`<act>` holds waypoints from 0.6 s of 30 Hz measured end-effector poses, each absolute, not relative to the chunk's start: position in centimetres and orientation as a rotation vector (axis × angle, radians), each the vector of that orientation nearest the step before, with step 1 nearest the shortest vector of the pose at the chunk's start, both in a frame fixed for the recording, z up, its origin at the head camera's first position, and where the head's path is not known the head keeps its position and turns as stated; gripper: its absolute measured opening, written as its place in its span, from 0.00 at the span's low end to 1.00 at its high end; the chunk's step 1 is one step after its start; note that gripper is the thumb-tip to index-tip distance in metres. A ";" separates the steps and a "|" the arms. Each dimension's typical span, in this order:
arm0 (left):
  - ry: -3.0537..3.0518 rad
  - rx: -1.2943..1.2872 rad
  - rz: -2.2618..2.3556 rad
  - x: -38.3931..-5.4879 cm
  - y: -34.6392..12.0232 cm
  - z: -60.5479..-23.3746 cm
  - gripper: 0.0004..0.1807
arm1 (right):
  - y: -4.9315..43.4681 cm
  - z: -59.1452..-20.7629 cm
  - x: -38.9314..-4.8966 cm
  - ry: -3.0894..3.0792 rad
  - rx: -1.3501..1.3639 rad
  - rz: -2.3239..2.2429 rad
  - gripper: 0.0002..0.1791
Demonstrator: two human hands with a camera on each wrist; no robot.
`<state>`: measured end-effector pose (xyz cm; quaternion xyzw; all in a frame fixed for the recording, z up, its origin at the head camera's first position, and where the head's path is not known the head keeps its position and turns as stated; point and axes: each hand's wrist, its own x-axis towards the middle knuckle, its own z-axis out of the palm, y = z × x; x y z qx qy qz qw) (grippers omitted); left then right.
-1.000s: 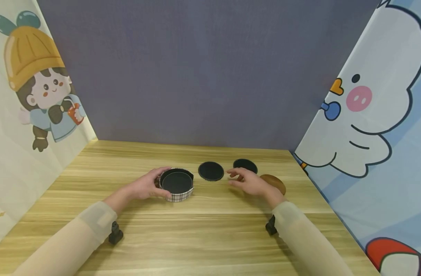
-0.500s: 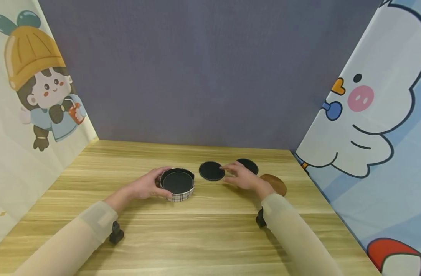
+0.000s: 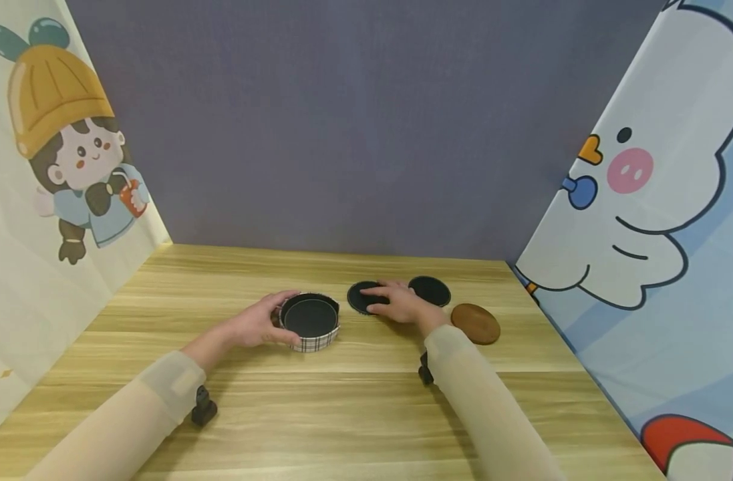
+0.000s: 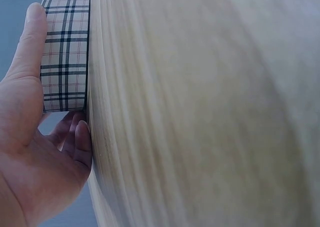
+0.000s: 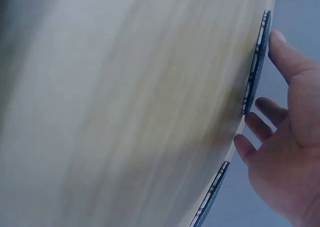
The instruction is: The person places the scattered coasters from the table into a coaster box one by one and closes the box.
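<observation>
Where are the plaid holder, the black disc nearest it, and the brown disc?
Plaid holder (image 4: 65,52): left wrist view, middle of its checked side wall.
Black disc (image 3: 357,299): head view, left part of its top face.
Brown disc (image 3: 476,324): head view, middle of its top face.

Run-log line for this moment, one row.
left hand: grips plaid holder | right hand: over left black disc, contact unclear | right black disc, brown disc: on table

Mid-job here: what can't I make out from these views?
Head: part of the middle black disc, covered by the right hand.
Left wrist: the inside of the plaid holder, hidden by its own side.
Right wrist: part of the other black disc, cut by the bottom edge.
</observation>
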<state>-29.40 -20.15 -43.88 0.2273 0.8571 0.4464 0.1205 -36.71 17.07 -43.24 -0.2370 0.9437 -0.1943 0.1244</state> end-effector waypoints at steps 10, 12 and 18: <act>2.522 0.670 1.294 -29.4 -20.0 -43.8 0.64 | 16.4 -42.5 -36.5 2.765 -0.616 -0.459 0.30; 2.527 0.664 1.291 -29.4 -20.0 -43.8 0.64 | 16.5 -42.4 -36.4 2.763 -0.611 -0.458 0.30; 2.523 0.646 1.290 -29.5 -20.2 -44.0 0.63 | 16.7 -42.3 -35.8 2.746 -0.632 -0.470 0.29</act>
